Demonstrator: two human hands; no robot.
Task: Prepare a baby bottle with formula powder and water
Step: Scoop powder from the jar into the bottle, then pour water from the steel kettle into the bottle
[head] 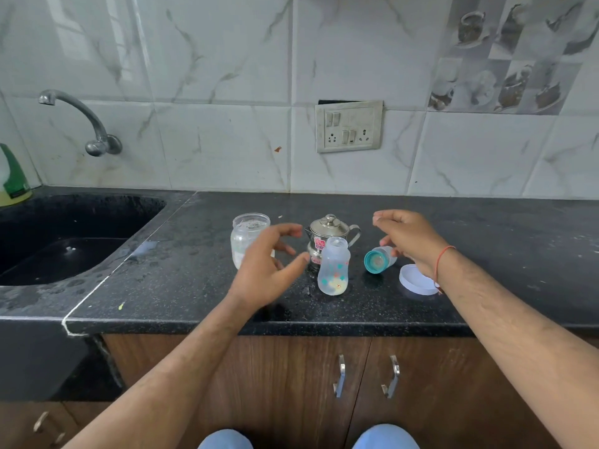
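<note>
An uncapped baby bottle stands upright on the black counter with some yellowish powder at its bottom. Behind it is a small steel pot with a lid. A clear plastic jar without a lid stands to the left, holding a little white powder. The bottle's teal nipple cap lies on its side to the right, and a white jar lid lies flat beside it. My left hand hovers in front of the jar, fingers spread, holding nothing. My right hand hovers above the cap, fingers loose.
A black sink with a wall tap is at the left, and a green bottle stands in the corner. A switchboard is on the tiled wall. Wooden cupboard doors are below the counter edge.
</note>
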